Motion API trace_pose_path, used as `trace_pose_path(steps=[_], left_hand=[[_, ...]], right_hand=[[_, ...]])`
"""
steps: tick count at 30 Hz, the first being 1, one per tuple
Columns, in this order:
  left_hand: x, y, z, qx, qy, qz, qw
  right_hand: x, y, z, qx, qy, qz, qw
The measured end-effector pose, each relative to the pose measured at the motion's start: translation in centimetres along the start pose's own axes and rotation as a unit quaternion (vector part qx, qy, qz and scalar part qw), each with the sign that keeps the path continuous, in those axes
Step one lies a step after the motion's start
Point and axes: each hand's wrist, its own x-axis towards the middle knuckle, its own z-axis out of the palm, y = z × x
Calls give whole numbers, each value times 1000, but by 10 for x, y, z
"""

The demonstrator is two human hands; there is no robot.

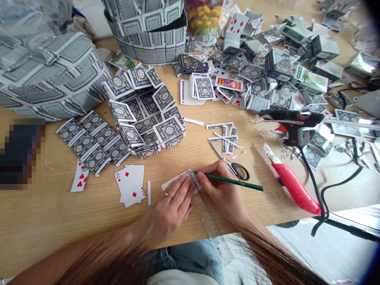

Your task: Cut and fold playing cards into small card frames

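Your left hand [175, 202]: fingers extended, pressing white rectangular playing card [170, 182]. Your right hand [224, 192]: fingers closed, pinching slim green pencil [234, 181] over card.

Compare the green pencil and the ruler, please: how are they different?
The pencil is slim and solid green; the ruler is wider and clear. The right hand holds the pencil, while the ruler juts past the edge of the table. Both have one end at the playing card.
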Motion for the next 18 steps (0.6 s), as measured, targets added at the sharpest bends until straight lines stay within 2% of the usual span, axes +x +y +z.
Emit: trace_pose_path(steps=[10, 18], left_hand=[[-1, 0, 2, -2, 1, -7, 1000], [-1, 1, 1, -4, -4, -8, 1000]], right_hand=[[-1, 5, 0, 5, -19, -9, 1000], [-2, 5, 1, -6, -1, -17, 1000]])
